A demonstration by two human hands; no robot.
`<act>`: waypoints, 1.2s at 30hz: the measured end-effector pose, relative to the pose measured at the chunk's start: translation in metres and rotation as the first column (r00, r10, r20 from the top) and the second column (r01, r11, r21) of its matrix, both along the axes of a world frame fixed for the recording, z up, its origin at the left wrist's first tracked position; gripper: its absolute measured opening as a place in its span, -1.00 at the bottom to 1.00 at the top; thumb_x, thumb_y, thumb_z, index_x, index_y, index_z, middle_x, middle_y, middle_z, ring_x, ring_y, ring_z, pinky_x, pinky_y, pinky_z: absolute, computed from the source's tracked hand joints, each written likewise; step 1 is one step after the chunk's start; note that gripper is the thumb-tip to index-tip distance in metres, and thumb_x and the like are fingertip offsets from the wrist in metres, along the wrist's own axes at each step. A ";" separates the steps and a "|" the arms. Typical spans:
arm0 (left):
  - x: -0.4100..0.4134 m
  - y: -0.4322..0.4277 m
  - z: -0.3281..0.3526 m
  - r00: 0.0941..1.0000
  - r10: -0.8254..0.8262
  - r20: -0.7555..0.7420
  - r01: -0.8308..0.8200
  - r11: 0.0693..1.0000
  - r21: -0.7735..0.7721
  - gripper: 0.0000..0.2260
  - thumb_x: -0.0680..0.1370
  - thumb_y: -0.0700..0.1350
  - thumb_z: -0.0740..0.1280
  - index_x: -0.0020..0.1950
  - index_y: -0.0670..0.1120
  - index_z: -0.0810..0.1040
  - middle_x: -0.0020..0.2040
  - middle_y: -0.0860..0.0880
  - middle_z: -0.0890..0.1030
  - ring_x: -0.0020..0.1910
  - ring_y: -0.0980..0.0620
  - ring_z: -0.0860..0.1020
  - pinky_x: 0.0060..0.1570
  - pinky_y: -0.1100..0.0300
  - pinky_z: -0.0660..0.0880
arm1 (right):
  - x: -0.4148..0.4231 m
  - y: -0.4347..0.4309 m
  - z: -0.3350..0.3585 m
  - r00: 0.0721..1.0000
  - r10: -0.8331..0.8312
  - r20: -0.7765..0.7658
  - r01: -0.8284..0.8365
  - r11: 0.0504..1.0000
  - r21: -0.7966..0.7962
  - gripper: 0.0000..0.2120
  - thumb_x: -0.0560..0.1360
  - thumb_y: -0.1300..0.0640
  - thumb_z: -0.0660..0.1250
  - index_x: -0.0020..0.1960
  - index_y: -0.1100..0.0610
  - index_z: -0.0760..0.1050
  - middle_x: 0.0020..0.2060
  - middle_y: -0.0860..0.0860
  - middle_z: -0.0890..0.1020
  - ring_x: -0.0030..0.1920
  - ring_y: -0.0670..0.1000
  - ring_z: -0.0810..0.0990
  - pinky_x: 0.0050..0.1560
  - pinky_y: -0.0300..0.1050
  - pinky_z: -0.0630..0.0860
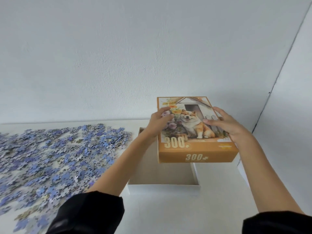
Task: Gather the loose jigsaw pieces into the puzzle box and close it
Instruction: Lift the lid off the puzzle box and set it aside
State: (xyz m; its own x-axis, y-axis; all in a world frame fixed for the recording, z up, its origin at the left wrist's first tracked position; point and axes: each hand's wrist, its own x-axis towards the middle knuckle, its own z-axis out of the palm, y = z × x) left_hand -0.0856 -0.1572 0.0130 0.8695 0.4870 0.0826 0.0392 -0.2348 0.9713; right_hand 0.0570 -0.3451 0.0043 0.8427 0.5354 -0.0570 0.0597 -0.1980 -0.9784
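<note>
The task looks barely begun. The lid (pixel 196 149), orange with a dog picture and "300" printed on it, is off and held in the air over the far right part of the box (pixel 163 189). The left hand (pixel 158 122) grips the lid's left edge with fingers curled onto the top. The right hand (pixel 226 125) grips the right edge with its thumb lying across the picture. The box sits open on the white surface (pixel 168 215), close to the corner where two walls meet. The part of its floor that shows is bare cardboard with no piece in it. The far end is hidden behind the lid and the left forearm, so I cannot tell what lies there. The pieces (pixel 55 154) are all spread in a broad, loose heap on the left of the surface, mostly blue backs up. The heap's nearest edge is just beside the box's left wall but apart from it. By my reading nothing has been gathered so far. What is left is nearly everything: set the lid aside, scoop or sweep the heap into the box, pick up the stragglers at the near left edge, then seat the lid squarely over the box. The heap is wide and thin, so several handfuls seem likely.
</note>
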 end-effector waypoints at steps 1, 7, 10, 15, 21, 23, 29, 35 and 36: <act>0.012 -0.008 0.002 1.000 -0.015 0.003 0.015 1.000 0.011 -0.61 0.58 -0.12 0.25 0.40 -0.02 0.33 0.29 -0.10 0.41 0.09 0.01 0.49 -0.21 0.40 0.48 | 0.007 -0.010 0.004 1.000 -0.016 0.005 0.017 1.000 -0.008 -0.22 0.26 0.11 0.50 0.39 -0.08 0.24 0.19 0.08 0.46 0.20 0.10 0.47 0.24 0.00 0.40; 0.073 -0.056 0.007 0.996 -0.086 -0.023 0.087 0.992 0.088 -0.47 0.54 -0.11 0.27 0.47 0.07 0.18 0.43 -0.15 0.20 0.32 -0.17 0.35 0.20 0.01 0.46 | 0.047 -0.064 0.018 0.989 -0.140 0.043 0.142 0.989 -0.042 -0.16 0.14 0.01 0.53 0.35 -0.17 0.26 0.22 0.08 0.45 0.20 0.15 0.48 0.26 0.12 0.40; 0.102 -0.073 0.001 0.991 -0.111 -0.068 0.120 0.984 0.133 -0.42 0.55 -0.16 0.26 0.50 0.06 0.09 0.42 -0.19 0.14 0.35 -0.20 0.29 0.23 0.00 0.41 | 0.067 -0.079 0.013 0.983 -0.180 0.025 0.181 0.983 -0.036 -0.01 0.00 -0.05 0.59 0.36 -0.16 0.26 0.19 0.06 0.47 0.15 0.14 0.51 0.21 0.11 0.44; 0.138 -0.072 -0.019 0.983 -0.115 -0.143 0.139 0.975 0.173 -0.42 0.56 -0.15 0.23 0.51 0.05 0.05 0.42 -0.22 0.10 0.37 -0.23 0.25 0.31 -0.10 0.34 | 0.102 -0.077 -0.014 0.986 -0.167 0.011 0.167 0.984 -0.053 -0.10 0.09 -0.03 0.58 0.36 -0.12 0.30 0.26 0.07 0.48 0.17 0.13 0.51 0.22 0.09 0.44; 0.164 -0.048 -0.054 0.954 -0.050 -0.295 0.133 0.954 0.267 -0.44 0.54 -0.06 0.27 0.49 0.07 0.13 0.42 -0.22 0.08 0.38 -0.29 0.20 0.35 -0.13 0.26 | 0.126 -0.042 -0.049 0.995 -0.065 0.081 0.075 0.990 -0.123 -0.34 0.36 0.06 0.45 0.40 -0.05 0.28 0.43 0.00 0.25 0.43 0.06 0.18 0.37 -0.03 0.17; 0.166 -0.037 -0.061 0.948 -0.010 -0.319 0.110 0.948 0.297 -0.45 0.54 -0.05 0.28 0.49 0.03 0.16 0.43 -0.25 0.07 0.39 -0.31 0.18 0.37 -0.12 0.23 | 0.131 -0.026 -0.057 0.996 -0.029 0.087 0.042 0.989 -0.145 -0.38 0.40 0.11 0.41 0.40 -0.01 0.27 0.44 -0.01 0.21 0.44 0.06 0.14 0.36 -0.06 0.16; 0.167 -0.007 -0.069 0.904 0.083 -0.420 0.114 0.899 0.423 -0.43 0.53 0.01 0.26 0.49 0.00 0.12 0.42 -0.30 0.08 0.36 -0.32 0.16 0.34 -0.07 0.17 | 0.134 0.011 -0.069 0.998 0.040 0.057 -0.030 0.985 -0.169 -0.37 0.40 0.09 0.42 0.41 0.00 0.27 0.45 0.01 0.21 0.45 0.06 0.14 0.36 -0.06 0.15; 0.160 0.011 -0.074 0.858 0.101 -0.503 0.155 0.884 0.442 -0.42 0.53 0.04 0.26 0.48 -0.02 0.11 0.42 -0.33 0.05 0.37 -0.32 0.15 0.32 -0.09 0.18 | 0.129 0.029 -0.079 0.998 0.057 0.033 -0.050 0.983 -0.178 -0.39 0.39 0.09 0.43 0.39 0.02 0.31 0.43 0.04 0.25 0.44 0.06 0.16 0.36 -0.06 0.16; 0.159 0.012 -0.075 0.849 0.106 -0.518 0.161 0.880 0.446 -0.43 0.53 0.05 0.25 0.47 -0.03 0.13 0.42 -0.33 0.05 0.36 -0.31 0.16 0.32 -0.09 0.19 | 0.127 0.031 -0.080 0.998 0.053 0.039 -0.045 0.982 -0.184 -0.40 0.39 0.09 0.43 0.39 0.03 0.31 0.43 0.04 0.26 0.44 0.06 0.16 0.36 -0.06 0.17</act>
